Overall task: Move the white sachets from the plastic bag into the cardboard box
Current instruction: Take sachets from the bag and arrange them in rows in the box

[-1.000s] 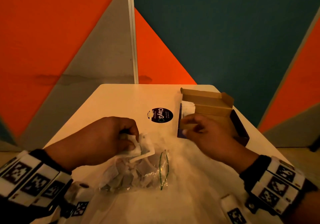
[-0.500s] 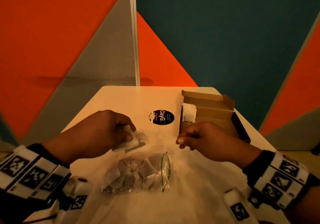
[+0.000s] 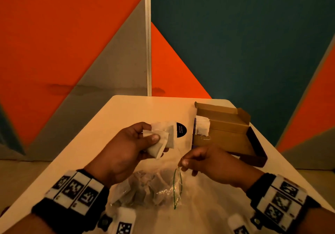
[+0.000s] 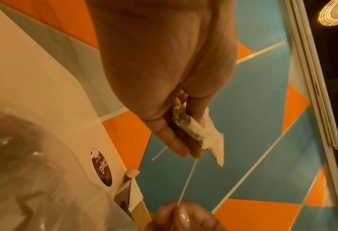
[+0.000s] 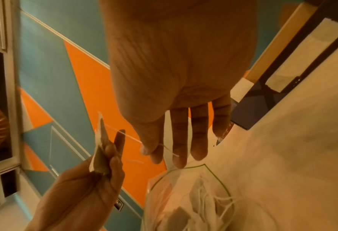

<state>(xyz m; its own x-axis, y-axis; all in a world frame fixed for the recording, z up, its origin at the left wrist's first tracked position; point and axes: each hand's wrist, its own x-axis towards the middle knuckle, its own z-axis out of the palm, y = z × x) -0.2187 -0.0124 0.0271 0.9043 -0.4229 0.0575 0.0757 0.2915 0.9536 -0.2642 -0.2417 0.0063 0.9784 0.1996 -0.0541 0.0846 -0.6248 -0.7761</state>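
Note:
My left hand [image 3: 130, 143] is raised above the table and pinches a small bunch of white sachets [image 3: 163, 137] between thumb and fingers; the left wrist view shows those sachets [image 4: 199, 132] pressed in the fingers. A thin white string [image 4: 186, 184] runs from them to my right hand [image 3: 204, 159], which pinches the string [image 5: 130, 137] between thumb and forefinger. The clear plastic bag [image 3: 154, 188] with several sachets lies below both hands. The open cardboard box [image 3: 226, 134] sits at the right with white sachets [image 3: 202, 127] standing at its left end.
A round black sticker [image 3: 181, 129] is on the pale table [image 3: 108, 125] left of the box. The table's right edge runs close behind the box. Orange, grey and teal wall panels stand beyond the far edge.
My left hand has lifted the bunch of sachets up and away from the bag. My right hand has drawn back from the box toward the bag's mouth and now pinches a string.

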